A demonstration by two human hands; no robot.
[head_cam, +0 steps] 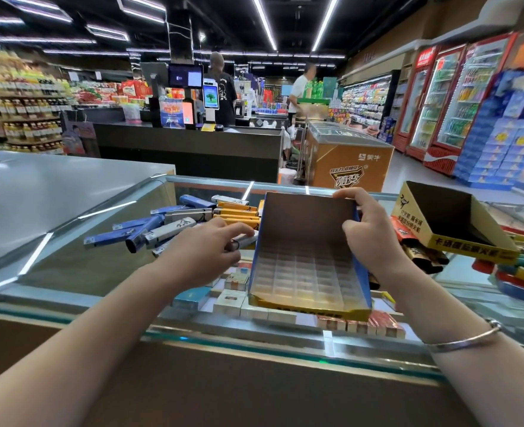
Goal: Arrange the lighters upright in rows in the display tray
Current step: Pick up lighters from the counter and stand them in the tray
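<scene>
The first lighter is being taken up, so the filling of the tray (303,266) is judged barely begun: its clear grid of cells is seen empty. The tray is steadied on the glass counter (69,260), near the front edge, by the right hand (363,231), whose fingers are curled over the top of the right wall with the thumb inside. A grey lighter (244,241) is pinched in the left hand (206,248), just beside the tray's left wall. The remaining lighters (174,224) lie flat in a loose heap toward the counter's far edge, left of the tray. Next, the held lighter would need to be turned upright and lowered into one cell, probably at a back corner, so that rows can be built forward
</scene>
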